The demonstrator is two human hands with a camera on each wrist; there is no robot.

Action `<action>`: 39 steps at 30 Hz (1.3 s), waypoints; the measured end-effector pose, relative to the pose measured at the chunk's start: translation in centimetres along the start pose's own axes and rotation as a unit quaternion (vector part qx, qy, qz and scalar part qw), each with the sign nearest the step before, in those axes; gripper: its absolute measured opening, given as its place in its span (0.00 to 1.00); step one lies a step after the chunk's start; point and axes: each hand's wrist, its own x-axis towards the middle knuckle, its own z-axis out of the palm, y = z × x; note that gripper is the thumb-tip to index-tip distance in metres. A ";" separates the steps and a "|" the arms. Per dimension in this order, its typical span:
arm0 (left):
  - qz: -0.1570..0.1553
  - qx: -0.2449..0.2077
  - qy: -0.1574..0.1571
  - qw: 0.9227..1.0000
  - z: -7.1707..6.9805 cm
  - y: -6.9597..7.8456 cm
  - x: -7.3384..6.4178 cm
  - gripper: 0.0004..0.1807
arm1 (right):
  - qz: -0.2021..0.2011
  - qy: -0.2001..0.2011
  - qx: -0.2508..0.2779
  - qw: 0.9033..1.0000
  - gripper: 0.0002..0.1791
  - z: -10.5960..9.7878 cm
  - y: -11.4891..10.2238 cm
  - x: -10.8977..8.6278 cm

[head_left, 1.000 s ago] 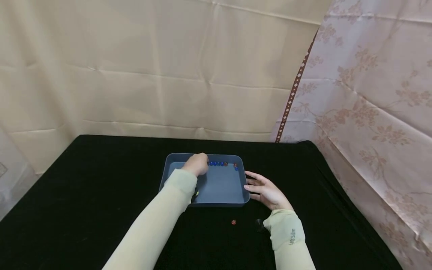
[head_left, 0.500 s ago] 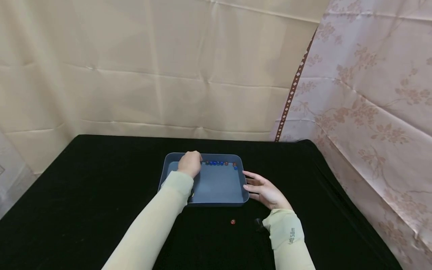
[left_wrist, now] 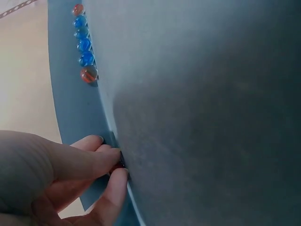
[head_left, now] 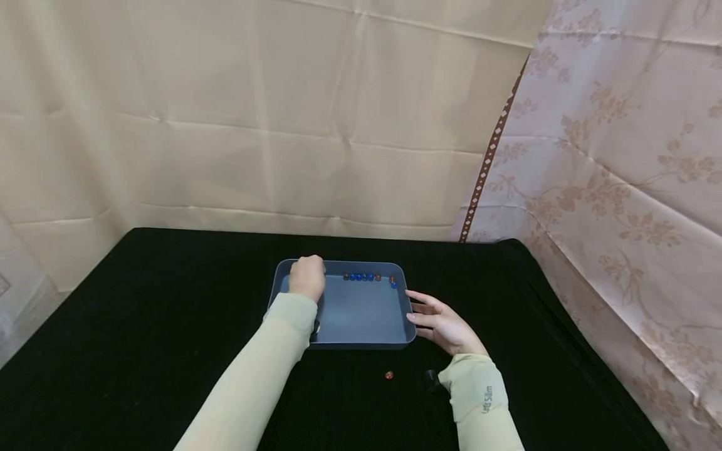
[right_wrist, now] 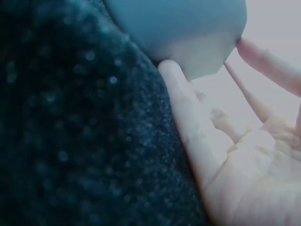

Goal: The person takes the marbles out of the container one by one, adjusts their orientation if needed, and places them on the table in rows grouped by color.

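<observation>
A blue-grey rectangular tray (head_left: 366, 313) lies on the black cloth. My left hand (head_left: 307, 277) is inside it near the far left corner; the left wrist view shows its thumb and fingers pinching a dark red marble (left_wrist: 116, 167), mostly hidden, low against the far wall. Further right along that wall runs a row of several blue marbles (left_wrist: 84, 45), with an orange-brown marble (left_wrist: 89, 74) at its near end. My right hand (head_left: 445, 322) has its fingers spread, fingertips touching the tray's right wall (right_wrist: 188, 28).
Near the tray's far right corner sit an orange marble (head_left: 392, 279) and a blue marble (head_left: 393, 285). One red marble (head_left: 389, 375) lies on the black cloth (head_left: 141, 351) in front of the tray. A beige curtain (head_left: 237, 125) hangs behind the table.
My left hand has slid left along the tray's far wall, away from the marble row, uncovering its left end. The right hand has stayed at the tray's right side.
</observation>
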 end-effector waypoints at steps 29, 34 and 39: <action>0.002 -0.168 -0.197 0.966 -1.7 0.9 -0.5 0.21 | 0.003 0.009 0.005 1.000 0.35 0.0 -0.1 -0.1; 0.038 -0.232 -0.199 0.951 -2.5 1.4 -1.0 0.12 | 0.003 0.010 0.003 1.000 0.34 -0.1 -0.1 -0.1; 0.059 -0.249 -0.195 0.947 -3.0 1.6 -1.2 0.13 | 0.004 0.010 0.001 1.000 0.34 0.0 0.0 0.0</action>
